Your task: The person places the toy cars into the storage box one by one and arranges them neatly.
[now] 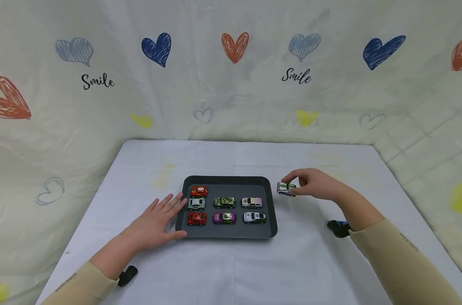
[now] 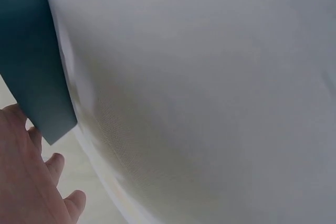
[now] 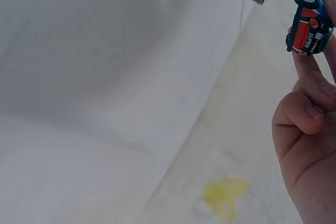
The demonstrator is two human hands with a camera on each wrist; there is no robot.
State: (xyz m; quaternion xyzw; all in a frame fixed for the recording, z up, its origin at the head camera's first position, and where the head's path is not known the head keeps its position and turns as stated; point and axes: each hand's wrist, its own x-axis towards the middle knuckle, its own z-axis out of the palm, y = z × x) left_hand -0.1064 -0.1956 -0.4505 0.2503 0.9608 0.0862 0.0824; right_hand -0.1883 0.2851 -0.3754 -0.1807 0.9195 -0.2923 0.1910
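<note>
A dark grey tray [image 1: 231, 233] lies on the white-covered table with several small toy cars in it. At its left rim my left hand [image 1: 154, 222] lies with fingers spread, fingertips and thumb right at the edge. Just beyond the tray's right rim, my right hand [image 1: 315, 184] pinches a toy car [image 1: 285, 189], white with green and dark markings in the head view, between thumb and fingers. In the right wrist view the car's [image 3: 310, 27] wheels and a "SUPER" marking show. The tray wall [image 2: 37, 61] shows beside my left fingers in the left wrist view.
Inside the tray, a red car [image 1: 198, 192], a pale green car [image 1: 196, 204] and another red car [image 1: 197, 219] line the left side. A camouflage car [image 1: 224, 202] and a purple car [image 1: 224, 218] sit mid-tray, two white ones [image 1: 251, 203] at right. A heart-printed curtain [image 1: 231, 93] hangs behind.
</note>
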